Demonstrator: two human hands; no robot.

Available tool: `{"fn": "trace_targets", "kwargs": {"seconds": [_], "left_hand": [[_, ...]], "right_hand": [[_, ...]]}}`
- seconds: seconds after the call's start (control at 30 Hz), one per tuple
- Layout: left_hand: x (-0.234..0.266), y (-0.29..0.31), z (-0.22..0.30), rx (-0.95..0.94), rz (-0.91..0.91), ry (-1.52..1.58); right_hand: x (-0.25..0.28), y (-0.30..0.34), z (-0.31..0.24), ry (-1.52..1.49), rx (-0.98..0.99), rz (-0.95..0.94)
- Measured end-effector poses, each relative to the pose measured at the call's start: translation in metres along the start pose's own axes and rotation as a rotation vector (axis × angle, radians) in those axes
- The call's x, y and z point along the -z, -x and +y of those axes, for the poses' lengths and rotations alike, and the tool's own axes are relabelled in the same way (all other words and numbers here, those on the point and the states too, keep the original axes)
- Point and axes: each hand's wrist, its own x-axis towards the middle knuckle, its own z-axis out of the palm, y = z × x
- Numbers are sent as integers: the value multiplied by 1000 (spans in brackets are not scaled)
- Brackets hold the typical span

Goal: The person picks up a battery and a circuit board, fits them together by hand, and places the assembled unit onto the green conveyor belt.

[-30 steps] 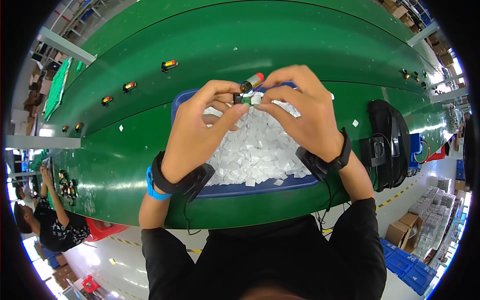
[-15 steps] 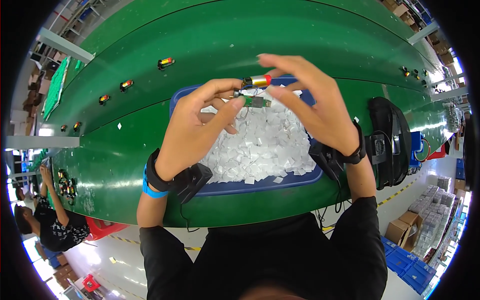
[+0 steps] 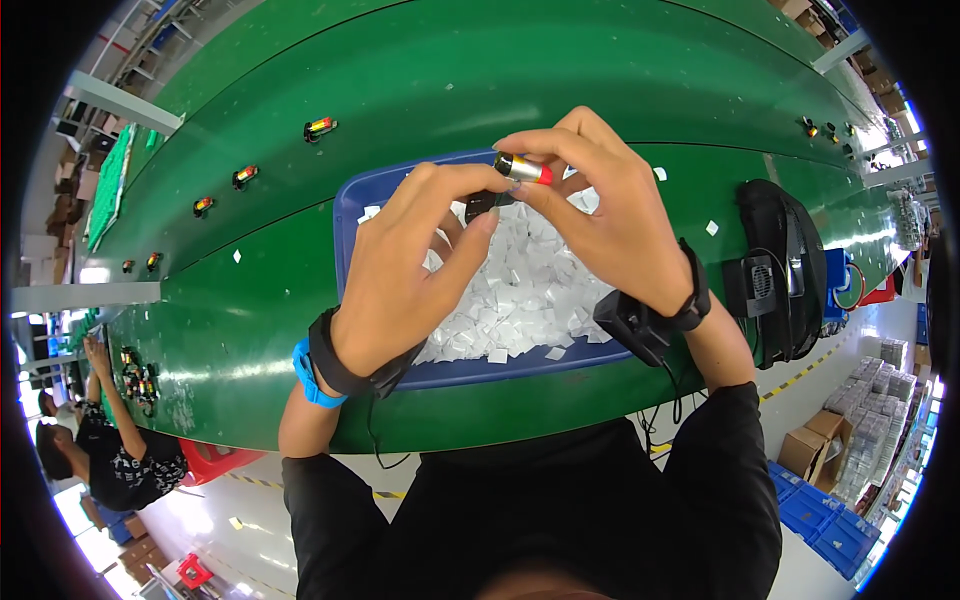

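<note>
A small cylindrical battery [image 3: 526, 170], silver with a black end and a red end, is pinched between the thumb and fingers of my right hand [image 3: 618, 215]. My left hand [image 3: 405, 265] grips a small dark part of the circuit board [image 3: 482, 206] just below the battery's black end. The fingertips of both hands nearly meet, hiding most of the board and any wires to the battery. Both hands are above a blue tray [image 3: 480, 373] filled with small white square pieces [image 3: 520, 290].
Similar battery units lie on the green belt [image 3: 400, 90], one unit [image 3: 320, 129] at the far left. A black bag [image 3: 790, 270] lies right of the tray. At the left, a co-worker [image 3: 115, 450] reaches toward clustered units [image 3: 138, 380]. Loose white squares lie beside the tray.
My right fingers, spread beside the red end before, have closed on the battery. The board, which showed green earlier, now shows a dark side and is mostly covered by my fingers.
</note>
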Motion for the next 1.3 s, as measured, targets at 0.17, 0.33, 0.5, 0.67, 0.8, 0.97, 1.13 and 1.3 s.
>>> {"fn": "trace_targets", "kwargs": {"seconds": [0.17, 0.33, 0.5, 0.67, 0.8, 0.97, 1.13, 1.3], "left_hand": [[5, -3, -8, -20, -25, 79], [10, -3, -2, 142, -80, 294], [11, -3, -10, 137, -129, 444], [9, -4, -9, 135, -124, 523], [7, -3, -8, 109, -108, 529], [5, -2, -10, 101, -79, 583], [3, 0, -5, 147, -47, 695], [-2, 1, 0, 148, -15, 719]], "right_hand": [[11, -4, -1, -163, -80, -112], [20, -6, 1, -373, -148, -246], [15, -6, -3, -436, -213, -222], [0, 0, -8, -145, -17, -32], [-6, 1, -5, -162, 86, 11], [-9, 3, -6, -167, 100, 55], [-10, 2, -5, -176, 69, 68], [-11, 4, -4, -114, 120, 89]]}}
